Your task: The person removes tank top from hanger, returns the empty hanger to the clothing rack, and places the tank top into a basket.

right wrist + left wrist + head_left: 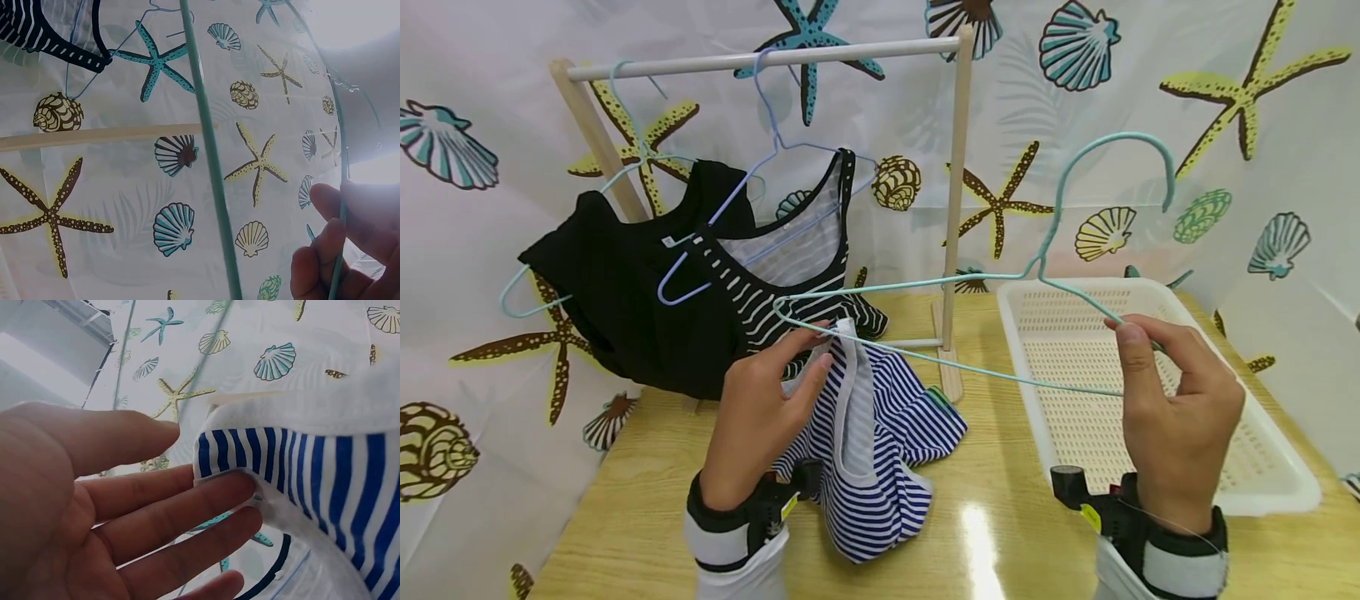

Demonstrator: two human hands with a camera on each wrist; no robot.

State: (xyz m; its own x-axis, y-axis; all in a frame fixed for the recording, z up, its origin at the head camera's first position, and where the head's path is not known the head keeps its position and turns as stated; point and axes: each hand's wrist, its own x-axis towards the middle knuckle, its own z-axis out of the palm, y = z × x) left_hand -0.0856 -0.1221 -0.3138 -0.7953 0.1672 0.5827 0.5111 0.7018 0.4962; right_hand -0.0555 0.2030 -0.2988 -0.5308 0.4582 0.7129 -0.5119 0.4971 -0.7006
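Holding a green hanger (1040,260) over the desk (1022,533), the person looks busy with getting it into the blue-and-white striped shirt (887,454). The shirt is on the desk in front of the rack (958,192), with its neck lifted up at the left hand (760,417). The free end of the hanger is right by that neck, but I can't tell if it touches the cloth.

To do this well, I think the neck hole should be pulled wide, so the end can slip in without a snag. Go in slowly and slide that end along to the shoulder, then tuck in the other side. The hook should stick up out of the neck. Tugging hard might stretch the neck or tip the hanger sideways.

Now look at the hands. The left hand is loose, its fingers nearly straight and the neck edge resting on them, while the thumb is away from the cloth. The right hand (1180,408) is up over the white basket (1285,487). Its thumb and finger pinch the near side of the hanger, with the other fingers bent. The hook points up, curling over to the right.
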